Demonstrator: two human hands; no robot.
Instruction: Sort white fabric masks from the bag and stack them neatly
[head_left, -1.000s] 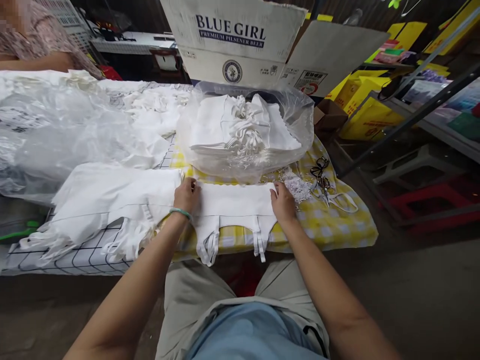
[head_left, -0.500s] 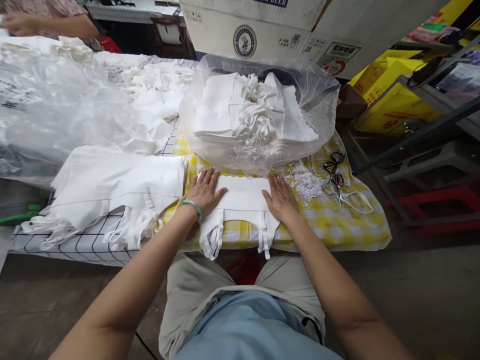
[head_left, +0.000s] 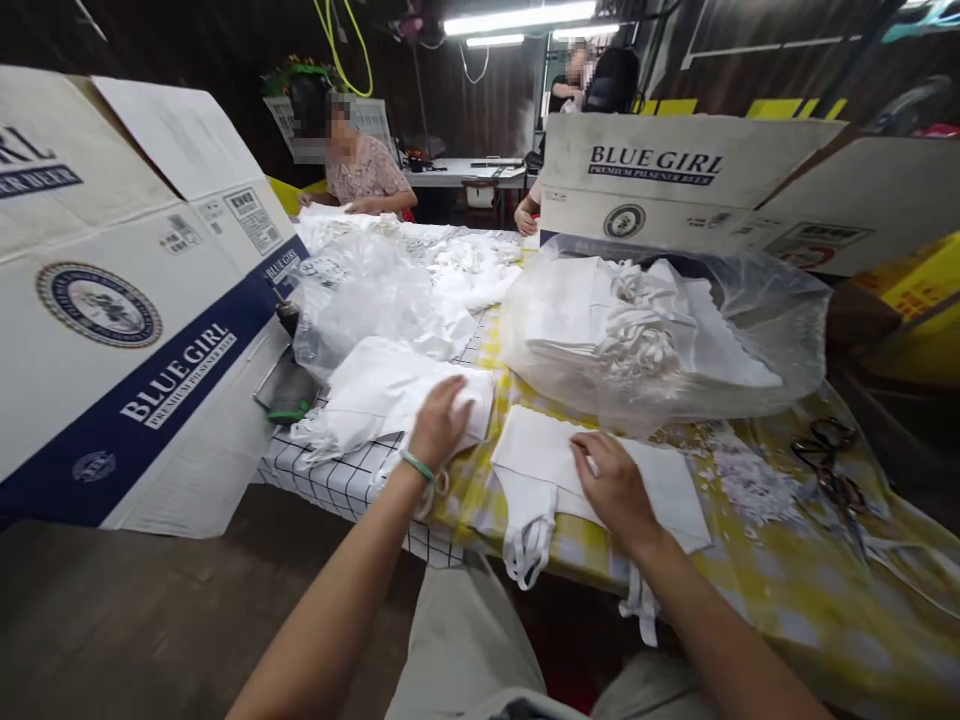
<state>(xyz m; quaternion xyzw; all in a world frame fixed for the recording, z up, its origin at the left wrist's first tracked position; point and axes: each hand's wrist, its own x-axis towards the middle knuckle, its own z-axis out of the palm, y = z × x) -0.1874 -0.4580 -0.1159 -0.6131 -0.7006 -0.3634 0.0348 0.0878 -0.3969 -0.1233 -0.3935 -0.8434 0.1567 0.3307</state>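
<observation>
Garment [head_left: 546, 452], white and strapped, lies on the worktop [head_left: 802, 600] under the right hand [head_left: 616, 488], fingers curled, grip unclear; left hand [head_left: 437, 430], fingers loosely parted, overlaps the white stack [head_left: 371, 385]. Best keep edges flush, straps untangled.

Pale green bangle [head_left: 417, 464] (left arm [head_left: 341, 580]), light grey trousers [head_left: 471, 640]

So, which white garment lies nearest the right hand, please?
The front garment on the yellow-checked cloth, directly under the right hand; the others lie in the plastic bag or farther left.
</observation>
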